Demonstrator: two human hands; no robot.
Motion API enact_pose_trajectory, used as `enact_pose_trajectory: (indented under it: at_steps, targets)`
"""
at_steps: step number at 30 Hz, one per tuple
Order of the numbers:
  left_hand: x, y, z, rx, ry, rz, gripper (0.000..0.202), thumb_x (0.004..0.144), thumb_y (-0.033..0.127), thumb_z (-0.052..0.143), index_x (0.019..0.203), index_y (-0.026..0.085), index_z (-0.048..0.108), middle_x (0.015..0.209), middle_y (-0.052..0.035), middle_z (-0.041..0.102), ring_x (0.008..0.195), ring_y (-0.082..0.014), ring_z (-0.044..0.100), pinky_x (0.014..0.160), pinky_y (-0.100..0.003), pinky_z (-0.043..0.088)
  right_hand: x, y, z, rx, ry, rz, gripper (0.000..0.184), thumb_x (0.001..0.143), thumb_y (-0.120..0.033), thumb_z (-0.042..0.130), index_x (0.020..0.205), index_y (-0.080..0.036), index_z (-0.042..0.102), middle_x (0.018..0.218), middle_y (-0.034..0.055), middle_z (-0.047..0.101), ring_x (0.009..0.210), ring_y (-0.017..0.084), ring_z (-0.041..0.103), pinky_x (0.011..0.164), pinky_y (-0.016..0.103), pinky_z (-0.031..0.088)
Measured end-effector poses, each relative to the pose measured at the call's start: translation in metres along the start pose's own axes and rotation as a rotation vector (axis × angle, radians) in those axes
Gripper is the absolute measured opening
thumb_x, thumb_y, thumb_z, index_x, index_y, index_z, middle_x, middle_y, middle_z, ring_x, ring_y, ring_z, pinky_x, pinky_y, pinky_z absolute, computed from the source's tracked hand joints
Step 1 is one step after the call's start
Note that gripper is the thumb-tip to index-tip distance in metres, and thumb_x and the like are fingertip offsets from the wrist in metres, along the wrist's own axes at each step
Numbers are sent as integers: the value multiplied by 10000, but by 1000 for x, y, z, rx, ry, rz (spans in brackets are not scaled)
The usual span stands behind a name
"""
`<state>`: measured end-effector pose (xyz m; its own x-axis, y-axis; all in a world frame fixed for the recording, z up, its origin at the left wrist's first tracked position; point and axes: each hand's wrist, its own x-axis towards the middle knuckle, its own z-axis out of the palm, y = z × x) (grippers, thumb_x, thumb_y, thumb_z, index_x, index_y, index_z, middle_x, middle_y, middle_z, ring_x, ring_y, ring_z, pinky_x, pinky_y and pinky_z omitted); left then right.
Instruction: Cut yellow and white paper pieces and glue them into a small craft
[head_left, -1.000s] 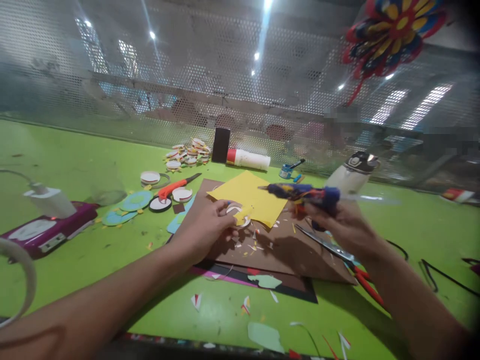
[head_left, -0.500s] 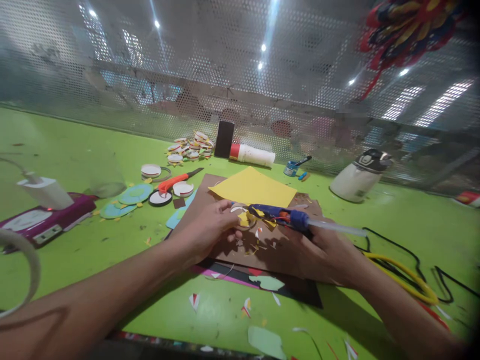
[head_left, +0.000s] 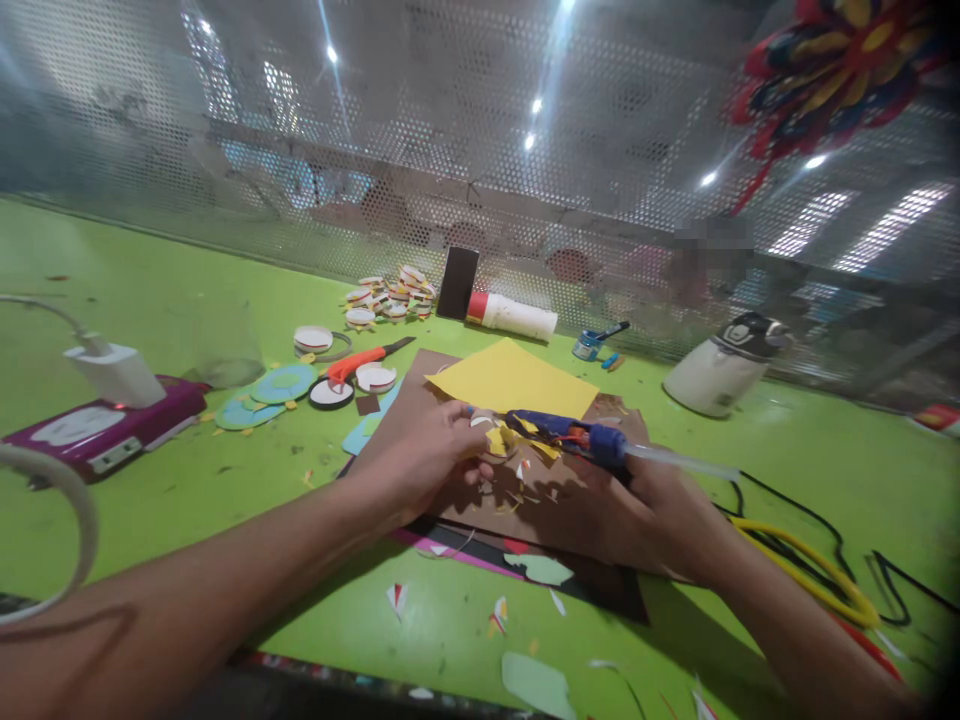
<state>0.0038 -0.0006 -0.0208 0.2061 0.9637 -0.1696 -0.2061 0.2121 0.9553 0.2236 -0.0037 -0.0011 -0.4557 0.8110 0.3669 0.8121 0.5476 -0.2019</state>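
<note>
My left hand [head_left: 424, 455] is closed on a small white paper ring with a yellow scrap [head_left: 493, 437], holding it down on the brown card sheet [head_left: 555, 500]. My right hand [head_left: 645, 505] grips a blue glue gun [head_left: 577, 438] whose clear glue stick juts out to the right. The gun's nozzle points left and touches the yellow scrap at my left fingertips. A yellow paper sheet [head_left: 510, 380] lies just behind them on the brown card.
Orange-handled scissors [head_left: 360, 360], paper discs [head_left: 285, 385] and a pile of small rings [head_left: 386, 298] lie on the green table [head_left: 187, 300] at left. A white tube [head_left: 514, 315], a dark box [head_left: 457, 283] and a white jug [head_left: 720, 370] stand by the mesh wall. Yellow and black cords [head_left: 810, 560] lie at right.
My right hand has brought the glue gun down from mid-air to the yellow scrap at my left fingers. In the last half second it has barely moved.
</note>
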Motion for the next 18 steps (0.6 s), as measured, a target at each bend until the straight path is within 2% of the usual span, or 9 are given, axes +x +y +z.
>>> enact_pose_trajectory:
  at_steps: [4,11,14,18]
  targets:
    - [1,-1,0,11,-2,13,256,699,86,553,953,98,535,862,-92,629,506,-55,541,442,-178,361,0,0,0,-21,16,-3,354,907,-427,398,878,-212,677,486,22,584,538,224,582,480,293,401]
    - [0,-1,0,-25,-8,-8,220,696,72,542,910,120,529,822,-74,631,502,-59,541,444,-182,365,-1,0,0,-45,13,-8,356,915,-428,392,836,-223,673,473,17,575,544,227,587,485,297,409]
    - [0,-1,0,-30,-2,-10,208,695,71,548,898,116,532,802,-71,631,506,-67,546,440,-182,366,-1,1,1,-46,-1,-4,372,925,-439,378,853,-215,667,568,36,653,566,217,602,506,294,428]
    - [1,-1,0,-50,-16,-1,219,698,69,559,910,111,525,809,-74,630,512,-68,549,438,-177,373,-1,4,4,-15,-21,-4,396,929,-444,373,958,-172,659,837,97,731,703,236,649,588,308,475]
